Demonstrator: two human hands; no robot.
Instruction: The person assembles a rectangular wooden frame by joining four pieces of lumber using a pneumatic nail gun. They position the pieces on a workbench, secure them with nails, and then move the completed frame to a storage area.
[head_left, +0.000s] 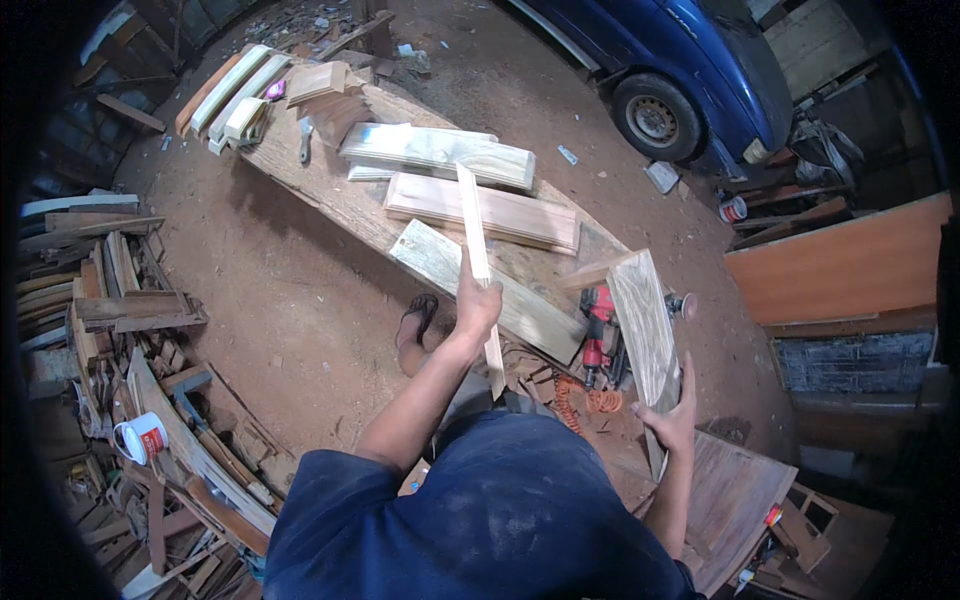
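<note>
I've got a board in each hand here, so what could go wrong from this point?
The wide board in the right hand might knock the red power tool, which appears close beside it. If the narrow board in the left hand slipped, it could perhaps hurt the foot, protected only by an open sandal.
</note>
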